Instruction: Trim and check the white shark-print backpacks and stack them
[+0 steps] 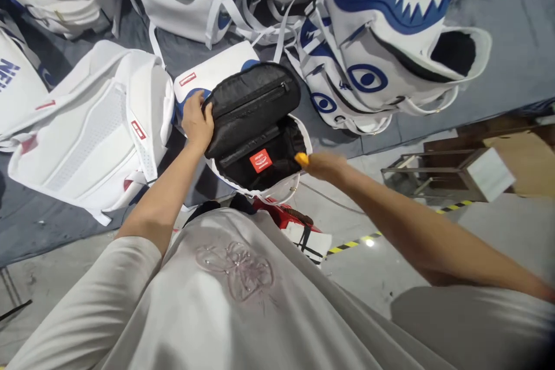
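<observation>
Grey work table [511, 69] heaped with white-and-blue backpacks, concrete floor below with a yellow-black tape line [359, 239], a metal rack [437, 176] off to the right. Shark-face bag [390, 29] at top right, lying open-mouthed; flat white bag [91, 127] at left, back panel up; more bags and loose straps piled along the far edge.

At the near table edge, right in front of the body: open bag [255, 127], white shell, black lining, small red label [261, 160] showing inside. Lid flap folded back and up, likely kept so to expose the interior.

Left hand [197, 122] clamped on the left edge of that black flap, fingers curled over the top, thumb beneath, holding it raised and steady against the pull from the other side. Grip closed on the flap, firm by the look of the bent knuckles.

Right hand [323, 165] at the bag's right rim, blurred. Fingers pinched together around a small yellow tool [302, 158], its tip touching or just inside the opening near the lining edge. Kind of tool not clear: too small and smeared to tell. Closed on it, though, with only the yellow end poking out past the fingertips.

Both forearms stretched out over a pale shirt; red-and-white item [299, 230] partly hidden below the bag, near the waist.
</observation>
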The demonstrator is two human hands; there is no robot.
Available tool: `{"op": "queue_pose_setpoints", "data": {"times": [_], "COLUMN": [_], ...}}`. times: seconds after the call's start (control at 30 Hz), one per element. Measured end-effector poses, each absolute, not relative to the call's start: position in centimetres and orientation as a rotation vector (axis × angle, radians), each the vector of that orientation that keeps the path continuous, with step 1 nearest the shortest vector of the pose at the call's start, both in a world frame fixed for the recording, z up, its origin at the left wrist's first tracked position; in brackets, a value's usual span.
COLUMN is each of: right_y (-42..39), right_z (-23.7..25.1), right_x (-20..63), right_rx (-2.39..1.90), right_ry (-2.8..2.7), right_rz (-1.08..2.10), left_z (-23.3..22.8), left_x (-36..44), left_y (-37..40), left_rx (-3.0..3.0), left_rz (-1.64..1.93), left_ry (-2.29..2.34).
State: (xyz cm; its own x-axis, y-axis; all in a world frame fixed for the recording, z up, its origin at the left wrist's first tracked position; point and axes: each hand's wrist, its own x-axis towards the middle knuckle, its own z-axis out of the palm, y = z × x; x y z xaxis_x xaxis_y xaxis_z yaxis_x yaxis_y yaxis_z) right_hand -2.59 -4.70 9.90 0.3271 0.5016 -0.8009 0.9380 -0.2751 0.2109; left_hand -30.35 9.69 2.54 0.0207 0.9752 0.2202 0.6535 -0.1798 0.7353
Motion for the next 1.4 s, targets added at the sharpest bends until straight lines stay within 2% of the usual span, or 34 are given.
{"op": "queue_pose_setpoints", "data": {"times": [0.1,0.2,0.37,0.47,0.6,0.7,0.8,0.87,1.07,1.2,1.3,1.4], "right_y": [-4.8,-4.0,-0.9,2.7,7.2,8.7,9.4,9.9,11.0,11.6,12.4,12.5], "right_z": [11.9,12.8,13.1,13.4,13.6,13.7,13.5,13.1,10.7,7.2,4.0,3.6], "right_x": [-1.5,-1.8,-1.8,-1.1,-1.1,-1.7,-1.9,-1.8,-2.4,-1.9,-0.4,0.2], "right_rx": [1.767,1.728,1.539,1.604,1.364,1.212,1.127,1.077,1.054,1.008,0.916,0.854], "right_ry": [1.181,1.16,1.236,1.432,1.566,1.584,1.572,1.579,1.536,1.574,1.747,1.816], "right_rz": [-1.08,-1.185,-1.539,-1.489,-1.325,-1.111,-0.983,-0.954,-1.059,-1.131,-1.438,-1.709], "left_z": [2.0,2.1,5.2,8.2,9.9,7.6,4.5,3.7,5.9,6.0,5.5,5.0], "left_x": [-30.3,-29.8,-29.9,-30.2,-27.3,-22.9,-19.9,-19.6,-22.7,-23.9,-24.1,-24.2], "left_y": [9.6,9.8,10.0,6.2,-3.5,-8.3,-9.5,-10.2,-15.7,-18.5,-19.1,-19.3], "left_rx": [2.072,2.137,2.155,2.179,2.251,2.133,1.848,1.854,2.381,2.46,2.438,2.407], "left_rz": [0.911,0.783,0.499,0.458,0.49,0.192,-0.242,-0.375,-0.402,-0.28,-0.165,-0.044], "left_ry": [1.599,1.544,1.424,1.419,1.298,1.144,1.082,1.028,0.901,1.113,1.218,1.279]}}
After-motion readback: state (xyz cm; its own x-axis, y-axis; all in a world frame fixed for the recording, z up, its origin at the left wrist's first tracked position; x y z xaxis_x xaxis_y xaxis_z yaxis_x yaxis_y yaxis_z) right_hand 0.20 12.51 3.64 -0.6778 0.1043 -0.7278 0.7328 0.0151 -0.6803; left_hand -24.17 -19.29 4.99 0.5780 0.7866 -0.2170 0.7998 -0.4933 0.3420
